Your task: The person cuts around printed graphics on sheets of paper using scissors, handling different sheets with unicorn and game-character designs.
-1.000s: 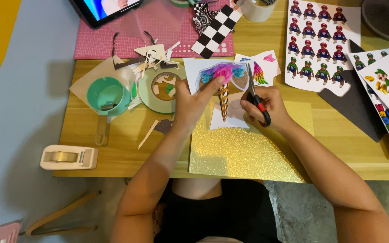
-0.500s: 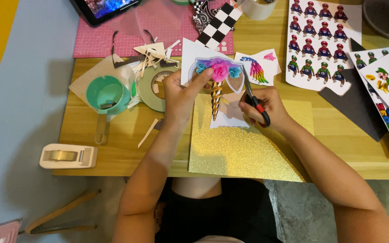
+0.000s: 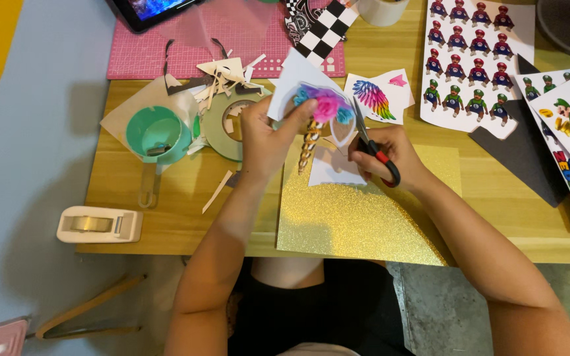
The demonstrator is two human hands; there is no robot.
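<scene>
The left hand [image 3: 268,135] — pinching the unicorn print [image 3: 318,109] — has tilted it; right hand [image 3: 390,155] grips scissors [image 3: 371,145].

Printed unicorn sheet [image 3: 316,99], pink-blue mane, gold horn, held tilted above table; scissors [image 3: 372,146], red-black handles, blades open at its edge.

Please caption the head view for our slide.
Left hand holds a unicorn printout; right hand cuts it with scissors.

Bright, even light fell from above; soft shadows lay left of the tabletop [image 3: 166,217], the gold sheet [image 3: 357,217] glittered, focus stayed sharp.
</scene>
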